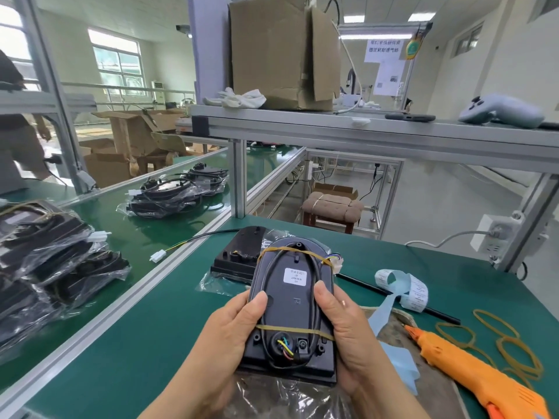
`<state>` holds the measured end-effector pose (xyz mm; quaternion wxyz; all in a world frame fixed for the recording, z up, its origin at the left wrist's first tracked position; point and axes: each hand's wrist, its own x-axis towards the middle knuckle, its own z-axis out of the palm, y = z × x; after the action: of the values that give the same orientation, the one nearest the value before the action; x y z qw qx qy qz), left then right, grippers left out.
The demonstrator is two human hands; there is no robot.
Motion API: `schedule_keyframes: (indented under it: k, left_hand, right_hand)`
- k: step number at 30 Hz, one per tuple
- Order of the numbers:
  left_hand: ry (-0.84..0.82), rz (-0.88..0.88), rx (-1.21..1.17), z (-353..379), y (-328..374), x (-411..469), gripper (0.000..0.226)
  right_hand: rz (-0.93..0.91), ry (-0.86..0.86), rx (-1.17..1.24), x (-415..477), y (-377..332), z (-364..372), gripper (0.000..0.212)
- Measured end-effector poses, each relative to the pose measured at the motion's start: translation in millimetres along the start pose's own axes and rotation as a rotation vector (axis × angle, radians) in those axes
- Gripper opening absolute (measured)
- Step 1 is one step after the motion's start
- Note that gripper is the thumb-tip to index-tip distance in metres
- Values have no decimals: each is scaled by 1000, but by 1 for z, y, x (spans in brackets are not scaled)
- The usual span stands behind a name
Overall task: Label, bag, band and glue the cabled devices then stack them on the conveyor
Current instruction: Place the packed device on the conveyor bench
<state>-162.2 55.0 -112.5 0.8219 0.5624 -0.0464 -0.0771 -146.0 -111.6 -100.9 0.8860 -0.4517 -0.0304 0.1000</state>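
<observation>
Here both hands hold one black device (292, 309) just above the green table (151, 343), close to the body. The left hand (233, 325) grips its left edge and the right hand (341, 331) grips its right edge, with both thumbs on top. The cable (316, 293) is looped on the back, and two rubber bands hold it down, one near the top (290, 251) and one near the bottom (290, 329). A small white label (295, 276) sits in the middle. A clear bag (272, 397) shows under the near end. I cannot tell if the device is inside it.

The device looks hard and stiff, and I think it is not heavy. The bag is thin and slippery, so it could slide. The little colored wires (286, 347) look easy to hurt. The side edges look like the best place to hold it, not the cable.

The orange glue gun (472, 367) lies near on the right. Bagged devices (45, 255) sit piled on the conveyor (133, 237) to the left.
</observation>
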Motion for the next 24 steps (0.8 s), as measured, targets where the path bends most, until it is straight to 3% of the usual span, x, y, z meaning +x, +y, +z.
schedule_keyframes:
  k: [10,15,20,24]
  left_hand:
    - [204,176,-17,-41,30,-17,38]
    - [396,262,-47,-78,75,-30,51]
    - [567,395,-46,-120,130,-52,40]
    - [742,513,-71,-158,161,-79,36]
  right_hand:
    - [46,-170,-125,35,15,55,50]
    - [57,-297,-237,69,21,125,55]
    - [62,-447,-313,100,34,207,49]
    - [36,-542,-417,113,57,265,61]
